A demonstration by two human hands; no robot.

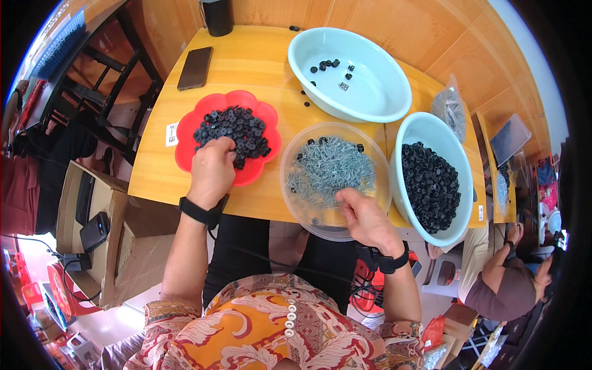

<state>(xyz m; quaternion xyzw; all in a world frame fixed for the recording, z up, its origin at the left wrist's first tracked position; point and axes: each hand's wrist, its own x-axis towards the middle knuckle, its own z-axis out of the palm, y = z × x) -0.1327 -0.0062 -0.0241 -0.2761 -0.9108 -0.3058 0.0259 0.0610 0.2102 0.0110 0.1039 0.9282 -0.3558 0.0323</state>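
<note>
Two hands: both at dishes on the yellow wooden counter (246,61).
Left hand (213,169): fingers curled into black plastic caps (237,126) heaped in the red flower-shaped plate (185,148); grip hidden.
Right hand (364,216): fingertips pinched among silver screws (330,166) in the clear round bowl (296,209).
Right: white basin (410,132) of caps.

Black washers (237,129) fill a red dish (185,132); grey screws (330,169) beside.
</note>
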